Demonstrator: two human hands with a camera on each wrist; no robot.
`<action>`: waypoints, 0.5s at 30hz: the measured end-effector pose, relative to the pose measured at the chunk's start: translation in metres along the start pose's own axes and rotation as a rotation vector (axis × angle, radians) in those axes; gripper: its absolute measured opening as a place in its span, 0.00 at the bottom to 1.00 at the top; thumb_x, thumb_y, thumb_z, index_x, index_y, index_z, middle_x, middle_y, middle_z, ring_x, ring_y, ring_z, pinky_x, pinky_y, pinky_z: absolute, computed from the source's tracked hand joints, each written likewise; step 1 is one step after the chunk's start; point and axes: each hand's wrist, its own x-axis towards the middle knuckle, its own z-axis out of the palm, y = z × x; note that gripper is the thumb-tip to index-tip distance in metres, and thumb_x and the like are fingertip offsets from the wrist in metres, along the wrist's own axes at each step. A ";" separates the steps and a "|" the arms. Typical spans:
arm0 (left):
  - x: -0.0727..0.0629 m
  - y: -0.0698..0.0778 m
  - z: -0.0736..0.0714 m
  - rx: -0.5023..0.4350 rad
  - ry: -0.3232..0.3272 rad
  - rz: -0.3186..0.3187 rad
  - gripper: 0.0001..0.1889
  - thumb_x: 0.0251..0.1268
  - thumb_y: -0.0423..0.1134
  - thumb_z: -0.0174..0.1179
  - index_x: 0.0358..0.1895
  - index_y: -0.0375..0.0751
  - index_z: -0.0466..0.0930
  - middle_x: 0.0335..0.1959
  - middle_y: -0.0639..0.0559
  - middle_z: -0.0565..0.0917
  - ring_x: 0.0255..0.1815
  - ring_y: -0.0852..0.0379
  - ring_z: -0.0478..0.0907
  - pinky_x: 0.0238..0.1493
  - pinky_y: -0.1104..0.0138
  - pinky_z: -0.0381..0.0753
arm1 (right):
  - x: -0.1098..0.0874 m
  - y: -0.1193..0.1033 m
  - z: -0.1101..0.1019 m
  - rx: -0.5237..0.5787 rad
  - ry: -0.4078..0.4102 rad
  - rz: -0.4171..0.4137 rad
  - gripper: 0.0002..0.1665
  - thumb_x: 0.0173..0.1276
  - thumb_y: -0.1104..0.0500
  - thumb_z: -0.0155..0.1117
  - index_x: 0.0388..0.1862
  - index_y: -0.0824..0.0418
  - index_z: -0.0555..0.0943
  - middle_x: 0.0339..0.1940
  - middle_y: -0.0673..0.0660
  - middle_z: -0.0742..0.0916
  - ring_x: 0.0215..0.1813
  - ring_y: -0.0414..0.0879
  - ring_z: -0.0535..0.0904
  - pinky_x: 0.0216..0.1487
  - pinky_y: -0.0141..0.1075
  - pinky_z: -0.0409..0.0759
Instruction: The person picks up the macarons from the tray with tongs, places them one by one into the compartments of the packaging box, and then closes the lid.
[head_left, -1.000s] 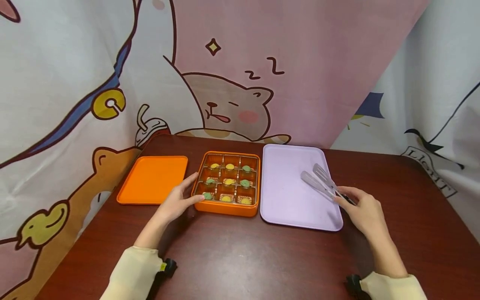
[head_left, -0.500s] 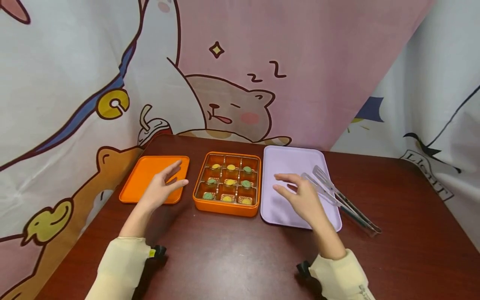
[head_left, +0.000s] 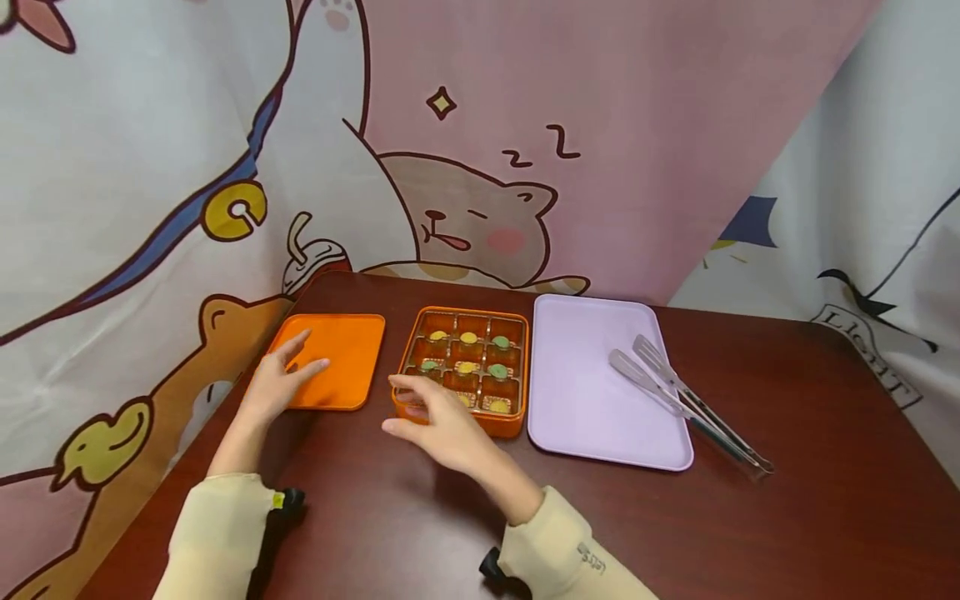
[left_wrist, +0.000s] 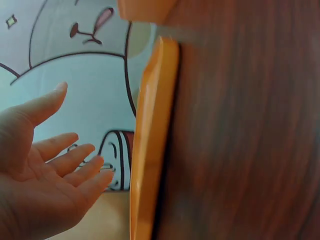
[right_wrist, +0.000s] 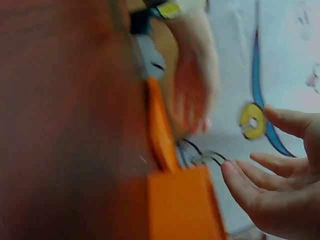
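Note:
My left hand (head_left: 272, 385) hovers over the left part of a flat orange lid (head_left: 348, 358), fingers spread and holding nothing. In the left wrist view that lid (left_wrist: 156, 145) stands edge-on beside the relaxed fingers. My right hand (head_left: 442, 421) is over the front left corner of an orange box (head_left: 510, 425), its fingers loosely bent around nothing. The box has a clear divided insert with small yellow and green round pieces in its compartments; the hand hides the front left one. In the right wrist view the box's side (right_wrist: 182, 205) is below the fingers.
A lilac tray (head_left: 585, 400) lies right of the box. Metal tongs (head_left: 690, 408) rest with their flat ends on the tray and their handles over the brown table (head_left: 810, 433). A cartoon-printed curtain (head_left: 622, 125) hangs behind the table and along its sides.
My right hand let go of the tongs, leaving them across the tray's right edge, and moved left to the box. My left hand left the box's side and moved left over the lid.

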 end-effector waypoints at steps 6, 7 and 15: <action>0.007 -0.007 -0.011 0.121 0.009 -0.057 0.42 0.73 0.52 0.57 0.79 0.33 0.49 0.79 0.28 0.51 0.78 0.26 0.49 0.73 0.33 0.52 | 0.018 0.007 0.035 0.013 -0.117 0.105 0.44 0.69 0.52 0.68 0.79 0.61 0.60 0.80 0.60 0.64 0.73 0.55 0.71 0.70 0.41 0.75; 0.007 -0.008 -0.013 0.135 0.012 -0.057 0.42 0.73 0.52 0.57 0.79 0.32 0.49 0.79 0.28 0.50 0.78 0.26 0.48 0.73 0.33 0.51 | 0.020 0.007 0.039 0.003 -0.123 0.115 0.46 0.69 0.52 0.68 0.79 0.62 0.59 0.81 0.60 0.61 0.74 0.55 0.71 0.71 0.42 0.74; 0.003 -0.024 -0.018 0.251 -0.022 -0.112 0.46 0.72 0.52 0.57 0.77 0.23 0.44 0.78 0.21 0.40 0.76 0.20 0.43 0.72 0.30 0.47 | 0.034 0.018 0.063 -0.055 -0.146 0.236 0.53 0.66 0.45 0.69 0.81 0.59 0.54 0.84 0.59 0.52 0.83 0.55 0.53 0.79 0.53 0.59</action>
